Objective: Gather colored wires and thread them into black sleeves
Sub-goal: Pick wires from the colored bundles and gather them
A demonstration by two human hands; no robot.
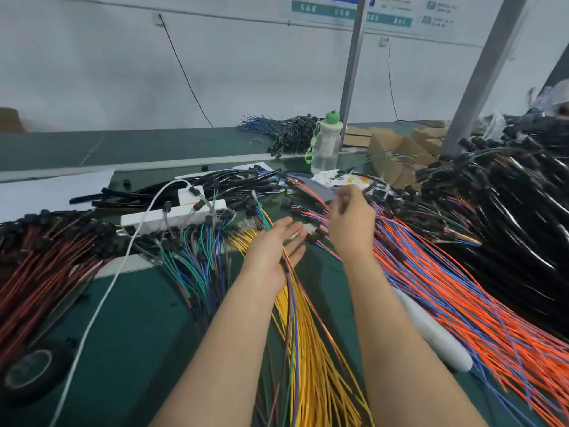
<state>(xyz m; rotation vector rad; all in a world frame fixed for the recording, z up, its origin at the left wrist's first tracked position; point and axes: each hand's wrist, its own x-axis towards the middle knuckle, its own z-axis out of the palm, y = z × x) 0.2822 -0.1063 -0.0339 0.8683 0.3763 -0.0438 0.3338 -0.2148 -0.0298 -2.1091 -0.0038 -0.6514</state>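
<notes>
My left hand (274, 251) lies palm up with its fingers stretched out, and a thin bunch of mixed wires (291, 291) runs across the palm toward me. Under it spreads a pile of yellow wires (311, 359). My right hand (351, 220) is raised over the heap of orange and blue wires (455, 291); its fingers are curled at an orange wire (311, 192), blurred by motion. Black sleeves (129, 195) lie at the back left of the green table (132, 328).
Red wires with black ends (46, 257) fill the left. Green and blue wires (194, 257) lie beside a white power strip (172, 214) and its cable. A roll of black tape (29, 371) sits near left. A bottle (328, 143), cardboard boxes (397, 152) and black cable bundles (508, 192) stand behind and right.
</notes>
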